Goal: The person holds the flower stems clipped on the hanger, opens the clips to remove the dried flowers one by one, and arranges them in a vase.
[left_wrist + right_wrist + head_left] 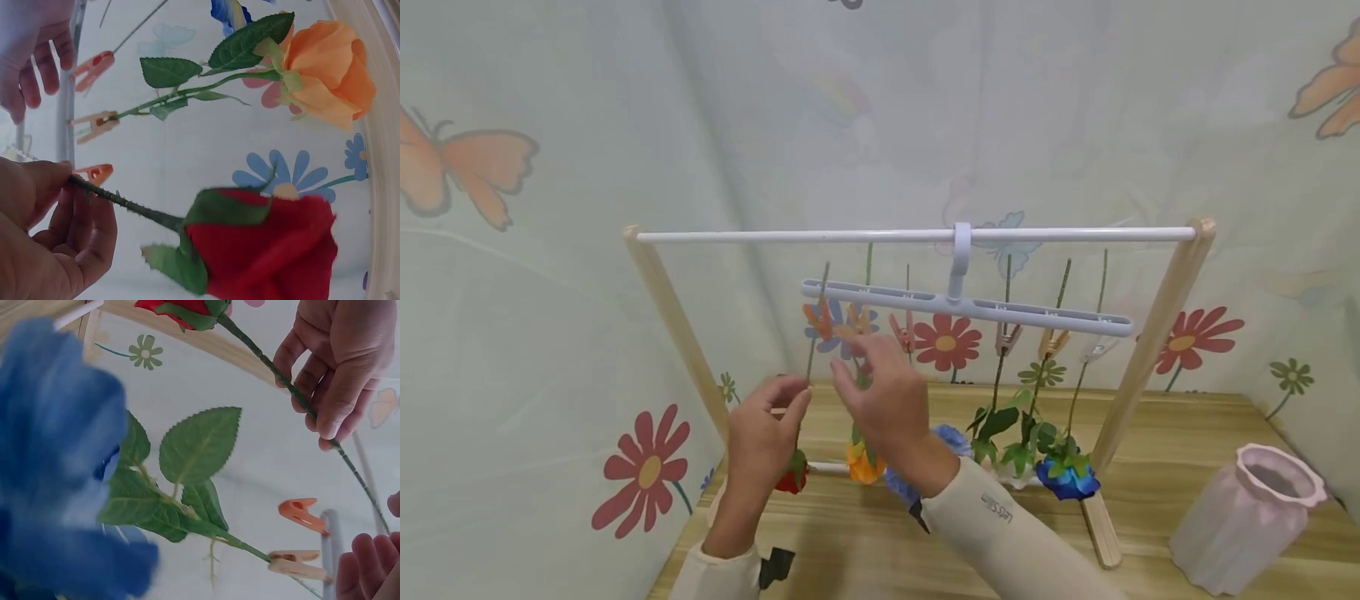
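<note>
My left hand pinches the stem of a red rose between thumb and fingers. The bloom hangs downward and the stem rises past the left end of a white hanger. An orange clip on that end stands apart from the stem in the right wrist view. My right hand is raised near the upper stem, its fingers loosely bent and holding nothing. Beside it, an orange-yellow rose hangs upside down from a beige clip. A blurred blue flower fills the right wrist view's left side.
The hanger hooks over a white rod between wooden posts. More flowers hang at its right, including a deep blue one. A pale pink vase stands on the wood-grain table at right.
</note>
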{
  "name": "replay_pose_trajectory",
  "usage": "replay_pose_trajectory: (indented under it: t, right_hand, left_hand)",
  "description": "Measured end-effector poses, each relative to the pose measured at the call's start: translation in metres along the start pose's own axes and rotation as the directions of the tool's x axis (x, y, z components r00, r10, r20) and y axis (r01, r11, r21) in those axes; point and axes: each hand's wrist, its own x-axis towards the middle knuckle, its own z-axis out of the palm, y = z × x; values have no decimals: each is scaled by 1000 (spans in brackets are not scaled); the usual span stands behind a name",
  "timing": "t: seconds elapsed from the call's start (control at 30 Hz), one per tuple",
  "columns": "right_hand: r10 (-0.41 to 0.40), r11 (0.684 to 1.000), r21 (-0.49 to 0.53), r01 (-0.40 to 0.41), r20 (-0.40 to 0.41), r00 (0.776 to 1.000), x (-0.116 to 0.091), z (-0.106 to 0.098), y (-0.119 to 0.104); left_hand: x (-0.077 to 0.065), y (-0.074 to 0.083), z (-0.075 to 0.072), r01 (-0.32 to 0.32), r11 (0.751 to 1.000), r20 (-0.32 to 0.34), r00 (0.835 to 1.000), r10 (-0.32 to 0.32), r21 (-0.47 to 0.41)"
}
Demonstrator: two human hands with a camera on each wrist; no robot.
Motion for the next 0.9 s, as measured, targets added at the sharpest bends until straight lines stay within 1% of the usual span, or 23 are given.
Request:
replay_pose_trajectory:
  t: [0.07, 0.13, 0.23, 0.33, 0.47, 0.53, 0.6, 0.67, 0.8, 0.9]
  right_hand:
    - [-29, 999, -14, 29, 13, 1000, -1, -7, 1]
    - [-65, 997, -28, 65, 18, 998, -1, -14, 2]
    - [-140, 988, -65, 140, 2, 990, -2, -23, 4]
    - [-216, 972, -99, 214, -14, 976, -2, -30, 7]
    - [-313, 940, -145, 310, 4, 950, -3, -40, 11]
    - [-351, 921, -173, 350, 28, 936, -5, -44, 13]
    - [-375, 903, -198, 380, 64, 925, -7, -49, 14]
    - [-383, 892, -215, 398, 107, 917, -10, -53, 16]
    - [-371, 881, -232, 412, 199, 907, -16, -60, 20]
    - [-356, 875, -247, 417, 254, 899, -20, -65, 24]
  left_hand:
    - [-1, 5, 1, -75, 997, -8, 997, 75, 16]
    - [-2, 9, 3, -147, 989, -8, 989, 147, 32]
    - [-3, 14, 5, -244, 968, -4, 970, 244, 64]
    - [-4, 18, 7, -321, 942, 3, 947, 322, 95]
    - [-6, 24, 8, -380, 913, 29, 924, 380, 145]
    - [-9, 26, 9, -402, 898, 46, 915, 401, 178]
    - [-11, 28, 9, -430, 877, 62, 902, 427, 216]
    - [-14, 30, 10, -464, 852, 71, 884, 462, 244]
    - [-18, 36, 12, -526, 803, 88, 847, 524, 279]
    - [-19, 42, 14, -562, 777, 105, 824, 557, 285]
